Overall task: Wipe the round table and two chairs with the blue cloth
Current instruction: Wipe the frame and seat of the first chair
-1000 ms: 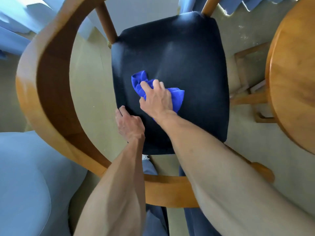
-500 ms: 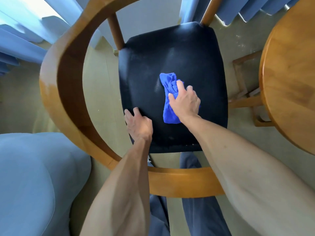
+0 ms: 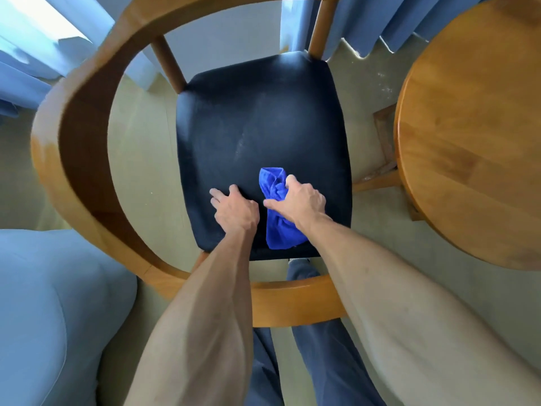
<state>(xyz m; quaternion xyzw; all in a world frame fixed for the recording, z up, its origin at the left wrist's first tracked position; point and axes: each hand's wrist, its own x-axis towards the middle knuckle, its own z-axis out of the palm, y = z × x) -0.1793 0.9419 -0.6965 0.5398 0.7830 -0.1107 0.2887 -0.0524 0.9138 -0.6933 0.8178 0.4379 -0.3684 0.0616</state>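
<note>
from the head view, the right hand bunches the blue cloth against the chair's dark seat near its front edge, fingers curled round it to keep pressure; the left hand lies flat beside it, likely steadying the chair. unwiped seat lies ahead; the curved backrest hems in the left, and the round bench stands close on the right.

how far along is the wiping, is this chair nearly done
In hand: the right hand presses the bunched blue cloth on the near part of the black padded chair seat, while the left hand rests on the seat beside it. Nothing shows whether the round wooden table or the chair's curved wooden armrest has been wiped. No second chair is visible.
</note>
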